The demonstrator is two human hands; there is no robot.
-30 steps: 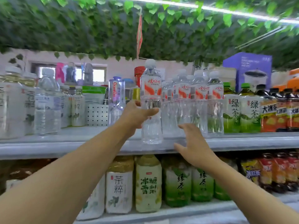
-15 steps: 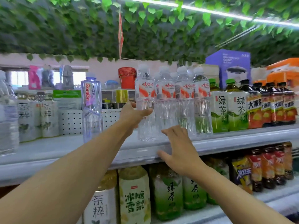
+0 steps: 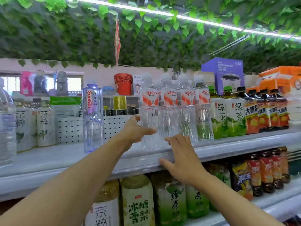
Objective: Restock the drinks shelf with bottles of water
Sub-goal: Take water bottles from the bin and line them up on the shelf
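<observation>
Left grip (image 3: pixel 138 130) wrapped round lowest part of leftmost water bottle (image 3: pixel 148 111), thumb across front, bottle upright at front of row on drinks shelf (image 3: pixel 228 148), toward 12 o'clock of head view. Right grip (image 3: pixel 182 158) spread flat, fingers straight, resting over shelf lip at 6 o'clock of that bottle, holding nothing. Likely hazards: shoving too hard toward 3 o'clock and toppling tightly packed neighbours into green tea bottles (image 3: pixel 228 115); letting go with base near edge and tipping off front.
</observation>
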